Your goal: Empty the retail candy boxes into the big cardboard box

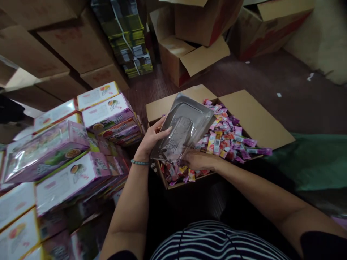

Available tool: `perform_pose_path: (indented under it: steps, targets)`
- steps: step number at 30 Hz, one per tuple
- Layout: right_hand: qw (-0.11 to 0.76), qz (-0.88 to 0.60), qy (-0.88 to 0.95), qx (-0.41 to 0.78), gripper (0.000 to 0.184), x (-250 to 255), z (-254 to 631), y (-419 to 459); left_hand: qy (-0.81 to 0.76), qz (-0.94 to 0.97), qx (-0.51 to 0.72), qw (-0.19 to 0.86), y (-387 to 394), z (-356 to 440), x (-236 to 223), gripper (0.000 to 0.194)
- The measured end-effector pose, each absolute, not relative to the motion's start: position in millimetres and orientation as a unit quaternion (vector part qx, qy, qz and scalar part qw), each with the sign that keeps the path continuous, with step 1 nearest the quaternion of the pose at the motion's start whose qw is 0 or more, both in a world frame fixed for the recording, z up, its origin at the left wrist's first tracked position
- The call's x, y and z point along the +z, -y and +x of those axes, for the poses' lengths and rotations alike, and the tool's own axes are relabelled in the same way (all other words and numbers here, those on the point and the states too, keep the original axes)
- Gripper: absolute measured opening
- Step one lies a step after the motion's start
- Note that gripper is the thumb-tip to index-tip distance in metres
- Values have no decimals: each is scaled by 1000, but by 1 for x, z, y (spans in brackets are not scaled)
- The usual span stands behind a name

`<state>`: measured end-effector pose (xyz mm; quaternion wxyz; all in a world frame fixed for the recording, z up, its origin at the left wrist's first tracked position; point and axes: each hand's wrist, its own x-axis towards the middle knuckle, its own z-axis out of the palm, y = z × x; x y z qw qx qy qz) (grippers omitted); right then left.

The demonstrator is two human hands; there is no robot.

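My left hand [151,139] grips the left side of a shiny silver plastic bag [184,126], fingers wrapped over its face. Under the bag's lower edge, my right hand [199,161] is closed on its bottom. I hold the bag over an open cardboard box [252,115] filled with several small pink, purple and yellow wrapped candies [230,139]. My right hand's fingers are partly hidden by the bag.
To the left rises a stack of filled, printed pink and white bags [67,159]. Cardboard boxes [187,59] stand at the back, with a bundle of flat bags [130,39] tied by a strap. A green sheet [311,162] lies at right.
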<state>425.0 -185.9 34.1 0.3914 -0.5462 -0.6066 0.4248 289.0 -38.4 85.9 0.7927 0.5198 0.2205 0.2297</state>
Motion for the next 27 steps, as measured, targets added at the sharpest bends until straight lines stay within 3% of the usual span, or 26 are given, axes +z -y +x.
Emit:
perform_pose_path:
  steps: [2, 4, 8, 11, 17, 20, 27]
  targets:
    - [326, -530, 695, 361, 22, 23, 421, 185, -236, 513, 231, 792, 32, 288, 84, 40]
    - [320, -578, 710, 244, 25, 19, 426, 184, -276, 494, 277, 777, 21, 285, 81, 34]
    - [333, -702, 629, -21, 26, 24, 465, 188, -352, 417, 425, 723, -4, 277, 77, 28]
    - [291, -796, 522, -98, 33, 21, 508, 191, -356, 373, 525, 677, -14, 272, 82, 26]
    - [97, -845, 521, 68, 66, -22, 525, 169, -382, 284, 564, 675, -11, 263, 95, 18]
    - [24, -797, 596, 99, 59, -39, 489, 162, -385, 286, 559, 677, -9, 260, 97, 17]
    - [-17, -765, 629, 138, 53, -68, 431, 179, -368, 262, 598, 662, -5, 267, 104, 17]
